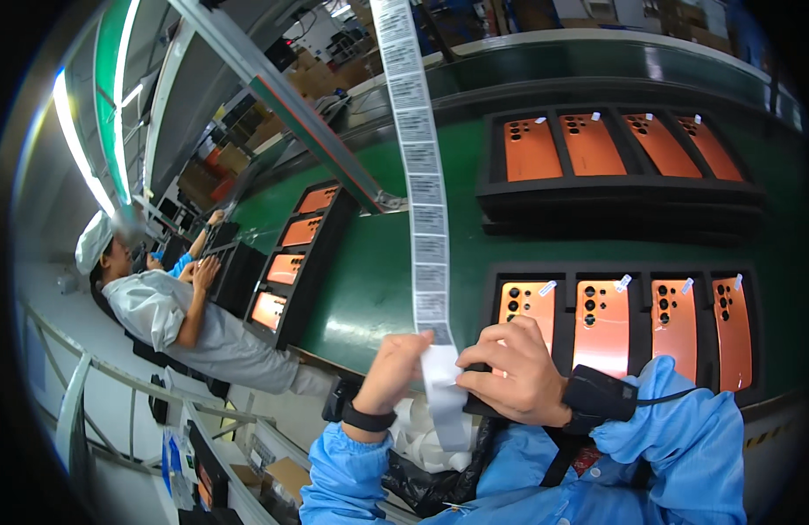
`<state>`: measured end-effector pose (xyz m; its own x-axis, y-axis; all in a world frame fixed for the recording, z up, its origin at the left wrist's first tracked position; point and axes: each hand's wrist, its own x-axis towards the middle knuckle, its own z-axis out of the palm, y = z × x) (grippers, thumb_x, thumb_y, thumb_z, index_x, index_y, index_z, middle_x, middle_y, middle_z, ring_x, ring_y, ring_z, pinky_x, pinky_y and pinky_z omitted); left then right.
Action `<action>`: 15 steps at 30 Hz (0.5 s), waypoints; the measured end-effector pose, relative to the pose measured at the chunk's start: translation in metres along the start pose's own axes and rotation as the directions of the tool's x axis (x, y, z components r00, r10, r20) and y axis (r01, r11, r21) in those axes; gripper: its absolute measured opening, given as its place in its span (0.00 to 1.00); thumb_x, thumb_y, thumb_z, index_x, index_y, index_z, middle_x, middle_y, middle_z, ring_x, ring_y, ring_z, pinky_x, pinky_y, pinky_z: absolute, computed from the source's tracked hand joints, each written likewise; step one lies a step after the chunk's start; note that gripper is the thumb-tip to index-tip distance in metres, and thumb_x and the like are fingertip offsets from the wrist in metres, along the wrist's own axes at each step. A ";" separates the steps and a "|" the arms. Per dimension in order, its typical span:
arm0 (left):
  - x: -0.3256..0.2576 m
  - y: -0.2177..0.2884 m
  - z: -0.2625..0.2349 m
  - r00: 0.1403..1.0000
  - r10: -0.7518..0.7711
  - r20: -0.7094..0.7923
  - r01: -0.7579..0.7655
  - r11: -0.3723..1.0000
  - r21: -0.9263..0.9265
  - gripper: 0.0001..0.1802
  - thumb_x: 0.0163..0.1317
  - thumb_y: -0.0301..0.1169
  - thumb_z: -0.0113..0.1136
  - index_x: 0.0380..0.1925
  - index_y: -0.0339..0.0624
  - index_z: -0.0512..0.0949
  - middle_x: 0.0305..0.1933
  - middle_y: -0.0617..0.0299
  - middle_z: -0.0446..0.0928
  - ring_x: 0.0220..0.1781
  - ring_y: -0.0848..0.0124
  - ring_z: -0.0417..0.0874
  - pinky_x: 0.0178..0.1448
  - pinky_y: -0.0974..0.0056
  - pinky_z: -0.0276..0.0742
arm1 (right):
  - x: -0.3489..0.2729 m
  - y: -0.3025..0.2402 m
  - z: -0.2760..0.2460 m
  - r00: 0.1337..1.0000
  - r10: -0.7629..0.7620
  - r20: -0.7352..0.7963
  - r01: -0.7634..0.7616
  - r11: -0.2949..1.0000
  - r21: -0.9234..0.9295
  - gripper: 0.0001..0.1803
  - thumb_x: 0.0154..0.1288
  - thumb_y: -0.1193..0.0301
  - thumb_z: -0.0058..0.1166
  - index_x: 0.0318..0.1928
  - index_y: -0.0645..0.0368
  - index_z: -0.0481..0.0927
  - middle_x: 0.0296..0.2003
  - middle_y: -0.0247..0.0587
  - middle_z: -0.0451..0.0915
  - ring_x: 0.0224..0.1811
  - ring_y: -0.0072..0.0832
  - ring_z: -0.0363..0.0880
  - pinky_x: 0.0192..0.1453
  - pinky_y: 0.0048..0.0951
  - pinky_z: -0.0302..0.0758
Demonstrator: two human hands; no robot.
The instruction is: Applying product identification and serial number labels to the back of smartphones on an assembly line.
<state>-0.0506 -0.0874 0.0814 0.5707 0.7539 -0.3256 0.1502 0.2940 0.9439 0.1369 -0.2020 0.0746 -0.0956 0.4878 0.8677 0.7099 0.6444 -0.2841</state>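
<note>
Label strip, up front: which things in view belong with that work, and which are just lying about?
Seemingly part of the job:
label strip, at the left hand and right hand
orange phones
black tray

Probably just lying about:
cardboard box, lower left
background boxes

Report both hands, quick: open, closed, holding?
Left hand: closed, pinching the printed label strip.
Right hand: curled at the strip's right edge; whether it grips can't be told.
</note>
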 end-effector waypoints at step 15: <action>0.052 0.027 0.158 0.543 0.575 0.612 -0.762 0.031 0.646 0.14 0.57 0.30 0.60 0.44 0.43 0.80 0.47 0.54 0.74 0.53 0.55 0.73 0.61 0.47 0.61 | -0.026 0.039 -0.169 0.960 0.272 -0.065 -0.274 0.867 -0.417 0.09 0.47 0.76 0.65 0.32 0.60 0.82 0.29 0.35 0.81 0.36 0.33 0.76 0.46 0.35 0.66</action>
<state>0.1111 -0.1331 0.0990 0.8905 0.2184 0.3992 0.0916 -0.9453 0.3129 0.2852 -0.2890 0.1094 0.1466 0.6055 0.7822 0.9325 0.1792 -0.3135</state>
